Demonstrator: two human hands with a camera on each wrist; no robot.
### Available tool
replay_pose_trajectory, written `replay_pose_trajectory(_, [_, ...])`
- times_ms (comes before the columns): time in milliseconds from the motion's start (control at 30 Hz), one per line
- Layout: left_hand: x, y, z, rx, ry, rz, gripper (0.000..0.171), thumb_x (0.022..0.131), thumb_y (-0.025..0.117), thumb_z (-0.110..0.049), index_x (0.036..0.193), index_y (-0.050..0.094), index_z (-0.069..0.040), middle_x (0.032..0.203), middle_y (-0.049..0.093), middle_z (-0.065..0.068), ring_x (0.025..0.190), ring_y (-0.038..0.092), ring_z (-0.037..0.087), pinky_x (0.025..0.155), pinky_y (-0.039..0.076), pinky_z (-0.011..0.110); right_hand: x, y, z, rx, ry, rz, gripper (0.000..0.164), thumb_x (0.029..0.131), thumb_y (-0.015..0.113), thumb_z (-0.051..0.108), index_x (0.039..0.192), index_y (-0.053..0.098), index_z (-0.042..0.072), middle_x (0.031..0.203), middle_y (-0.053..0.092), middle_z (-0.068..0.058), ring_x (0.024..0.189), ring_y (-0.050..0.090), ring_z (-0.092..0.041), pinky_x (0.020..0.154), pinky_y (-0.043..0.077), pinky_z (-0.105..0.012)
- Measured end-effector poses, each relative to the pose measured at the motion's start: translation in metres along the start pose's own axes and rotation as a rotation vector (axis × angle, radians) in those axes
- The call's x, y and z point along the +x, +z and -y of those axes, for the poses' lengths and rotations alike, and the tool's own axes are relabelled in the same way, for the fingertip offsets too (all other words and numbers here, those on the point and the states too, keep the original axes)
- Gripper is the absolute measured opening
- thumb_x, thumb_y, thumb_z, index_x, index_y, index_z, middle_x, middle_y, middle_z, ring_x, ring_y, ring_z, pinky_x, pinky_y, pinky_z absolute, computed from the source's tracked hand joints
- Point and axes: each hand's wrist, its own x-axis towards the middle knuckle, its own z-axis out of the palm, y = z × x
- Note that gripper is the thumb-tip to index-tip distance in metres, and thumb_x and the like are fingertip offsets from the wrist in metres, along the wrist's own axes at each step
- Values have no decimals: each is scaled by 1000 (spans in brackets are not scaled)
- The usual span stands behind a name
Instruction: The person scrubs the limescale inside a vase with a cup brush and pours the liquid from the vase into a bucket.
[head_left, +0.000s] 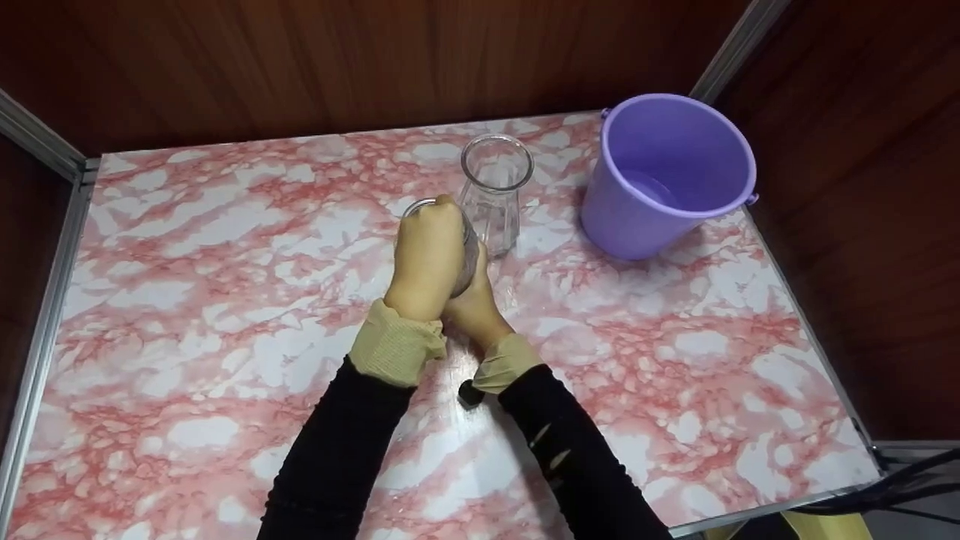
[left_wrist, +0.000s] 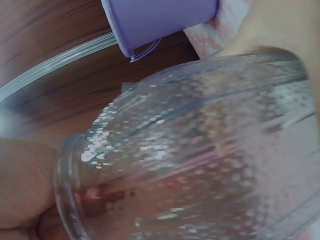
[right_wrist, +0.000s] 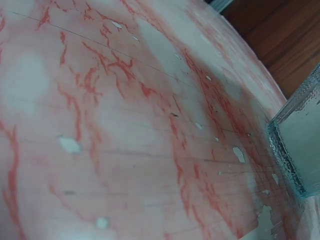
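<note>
Dark wood-panelled walls (head_left: 337,67) border a red-and-white marbled surface (head_left: 202,435); over its centre, the right hand (head_left: 474,306) grips a clear textured-glass jar (head_left: 469,266), left hand (head_left: 427,255) at its mouth, hold unclear.

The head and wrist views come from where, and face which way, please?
Head: on the head, facing forward and down at the tabletop; left hand, right hand, sleeves show.
Left wrist: on that wrist, facing the held glass jar; parts of both hands show.
Right wrist: on that wrist, facing the tabletop and some glass; no hand shows.
Head and left wrist share the purple bucket.
</note>
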Motion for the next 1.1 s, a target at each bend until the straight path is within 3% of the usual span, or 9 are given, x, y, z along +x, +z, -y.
replay_pose_trajectory(200, [-2,2,-4,-39,-36,-66,10,88,60,5,89,69,9,84,73,23,81,73,38,75,61,46,0,-1,3,-15,-54,13,102,73,74,-9,154,12,-1,156,33,-24,142,37,-32,120,28,-31])
replay_pose_trajectory(333, [-3,3,-5,-59,-23,-92,11,87,58,7,87,69,8,82,73,22,79,73,38,71,61,46,2,0,3,12,-80,-3,101,73,72,-11,153,12,-3,157,31,-27,146,33,-34,122,24,-31])
replay_pose_trajectory(467, [-3,3,-2,-49,2,-88,13,91,56,8,89,69,9,82,73,24,78,74,39,66,62,47,1,-1,3,22,-54,0,105,68,75,-10,153,14,-1,153,37,-25,139,40,-33,120,29,-31])
replay_pose_trajectory(767, [-2,1,7,112,153,-42,12,92,57,10,90,68,13,82,72,23,78,74,36,67,62,41,0,1,2,1,-29,12,116,62,82,-9,155,14,1,156,32,-22,139,37,-31,120,28,-34])
replay_pose_trajectory(933, [0,1,9,66,143,3,11,92,57,8,95,66,13,84,72,25,82,73,39,71,62,45,4,-1,-14,15,-27,-7,119,60,82,-10,156,14,5,155,34,-19,137,39,-28,119,29,-35])
replay_pose_trajectory(1100, [1,3,10,44,116,-18,11,94,57,3,98,63,11,82,71,28,80,73,41,71,61,47,9,-4,-31,16,-33,-19,124,59,87,-8,157,15,12,154,37,-14,135,42,-25,118,31,-34])
